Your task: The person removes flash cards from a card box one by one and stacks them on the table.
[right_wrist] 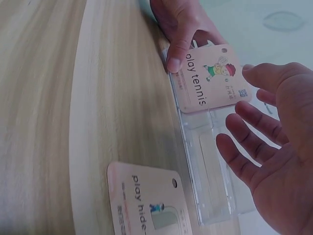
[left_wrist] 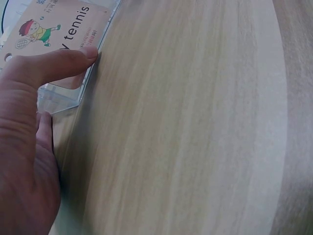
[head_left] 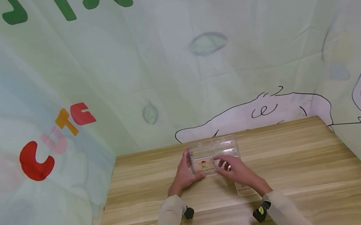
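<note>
A clear plastic box (head_left: pixel 225 143) with two compartments lies on the table. In its left compartment sits a pink "play tennis" card (right_wrist: pixel 208 81), showing a child with a racket. My left hand (head_left: pixel 184 174) grips the box's left end, thumb at the front edge over the card's lower border, the other fingers around the side. Over the right compartment hovers my right hand (head_left: pixel 237 169), its fingers loosely bent and holding nothing. In the right wrist view its thumb tip is close to the card's edge; whether they touch is unclear. The right compartment (right_wrist: pixel 212 166) shows no card.
A second pink card reading "play hide-" (right_wrist: pixel 149 196) lies on the wooden table (head_left: pixel 137 206) in front of the box, partly covered by my right forearm in the head view. A printed cloth wall (head_left: pixel 162 73) rises behind the table's back edge.
</note>
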Motion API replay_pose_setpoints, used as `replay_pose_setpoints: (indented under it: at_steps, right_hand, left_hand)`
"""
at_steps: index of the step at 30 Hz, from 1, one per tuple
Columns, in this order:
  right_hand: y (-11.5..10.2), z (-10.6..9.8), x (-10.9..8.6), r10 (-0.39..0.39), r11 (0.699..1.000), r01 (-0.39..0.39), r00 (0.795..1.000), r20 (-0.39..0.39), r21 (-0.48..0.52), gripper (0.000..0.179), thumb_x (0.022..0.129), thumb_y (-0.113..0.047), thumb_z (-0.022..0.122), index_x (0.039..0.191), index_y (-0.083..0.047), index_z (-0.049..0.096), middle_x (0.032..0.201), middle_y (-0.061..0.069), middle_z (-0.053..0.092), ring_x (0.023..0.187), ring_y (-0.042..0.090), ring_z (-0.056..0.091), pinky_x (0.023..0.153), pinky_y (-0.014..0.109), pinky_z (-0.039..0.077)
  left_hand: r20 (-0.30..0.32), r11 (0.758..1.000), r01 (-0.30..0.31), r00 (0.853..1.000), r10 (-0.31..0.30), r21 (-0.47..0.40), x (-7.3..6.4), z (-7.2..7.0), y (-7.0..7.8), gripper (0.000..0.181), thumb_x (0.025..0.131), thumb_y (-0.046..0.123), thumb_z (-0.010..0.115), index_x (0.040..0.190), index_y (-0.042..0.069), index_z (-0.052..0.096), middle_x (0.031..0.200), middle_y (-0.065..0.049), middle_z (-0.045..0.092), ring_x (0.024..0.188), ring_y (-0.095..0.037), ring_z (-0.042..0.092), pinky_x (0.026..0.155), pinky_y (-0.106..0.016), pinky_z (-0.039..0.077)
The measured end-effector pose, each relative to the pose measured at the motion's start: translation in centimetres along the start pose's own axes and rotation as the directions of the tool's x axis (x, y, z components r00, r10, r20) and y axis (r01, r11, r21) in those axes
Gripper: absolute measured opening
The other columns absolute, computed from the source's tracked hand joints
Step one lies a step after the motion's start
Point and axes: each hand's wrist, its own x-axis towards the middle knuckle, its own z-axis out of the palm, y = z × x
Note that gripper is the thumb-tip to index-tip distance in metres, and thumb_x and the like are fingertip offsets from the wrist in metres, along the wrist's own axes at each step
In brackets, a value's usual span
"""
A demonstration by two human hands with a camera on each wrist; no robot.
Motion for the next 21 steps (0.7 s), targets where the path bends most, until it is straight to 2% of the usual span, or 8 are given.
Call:
replay_pose_setpoints:
  at_steps: [3,12,21]
  right_hand:
    - [-0.24,0.16,0.33,0.018,1.000,-0.018,1.000,-0.002,-0.001,0.044,0.098,-0.021,0.074,0.139,-0.011,0.062,0.102,-0.001,0.068,0.083,0.011,0.065,0.072,0.026,0.060]
    - [-0.58,0.46,0.56,0.061,0.998,-0.061,0.998,-0.010,-0.011,0.043,0.098,-0.020,0.074,0.139,-0.012,0.062,0.103,0.000,0.067,0.085,0.011,0.064,0.074,0.027,0.059]
    - [-0.49,0.83,0.57,0.008,1.000,-0.008,0.999,-0.044,0.001,0.041,0.096,-0.019,0.076,0.134,-0.010,0.066,0.113,0.005,0.066,0.087,0.012,0.065,0.075,0.026,0.061]
  left_hand:
    - [0.014,1.000,0.017,1.000,-0.018,0.017,0.17,0.01,-0.47,0.128,0.070,0.014,0.098,0.165,0.013,0.012,0.163,-0.017,0.035,0.150,-0.031,0.036,0.124,-0.038,0.032]
    - [0.005,1.000,0.014,1.000,-0.014,0.022,0.01,0.05,-0.38,0.126,0.070,0.012,0.098,0.165,0.013,0.014,0.163,-0.019,0.035,0.150,-0.033,0.036,0.124,-0.042,0.032]
    - [0.013,1.000,0.012,1.000,-0.012,0.014,0.08,0.07,-0.48,0.126,0.071,0.010,0.097,0.164,0.013,0.013,0.163,-0.018,0.035,0.150,-0.031,0.036,0.124,-0.039,0.032]
